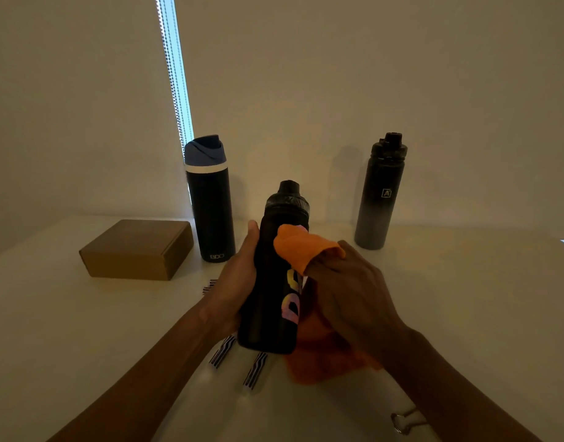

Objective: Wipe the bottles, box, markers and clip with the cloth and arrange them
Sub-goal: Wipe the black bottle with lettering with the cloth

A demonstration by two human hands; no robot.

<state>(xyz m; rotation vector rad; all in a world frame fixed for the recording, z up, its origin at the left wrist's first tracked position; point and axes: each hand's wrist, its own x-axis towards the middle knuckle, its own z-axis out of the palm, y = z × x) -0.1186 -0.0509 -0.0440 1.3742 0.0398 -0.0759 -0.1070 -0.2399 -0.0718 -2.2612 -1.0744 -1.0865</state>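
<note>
Now, at frame centre, the left hand (239, 275) grips the black bottle (271, 282) while the right hand (351, 295) pinches the orange cloth (306, 247) against it. Wiping is underway, and the next move is likely rubbing down its side.

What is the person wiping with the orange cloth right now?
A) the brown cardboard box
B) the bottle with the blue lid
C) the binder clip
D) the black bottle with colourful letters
D: the left hand grips the black bottle with colourful letters, while the right hand holds the orange cloth against its side.
</note>
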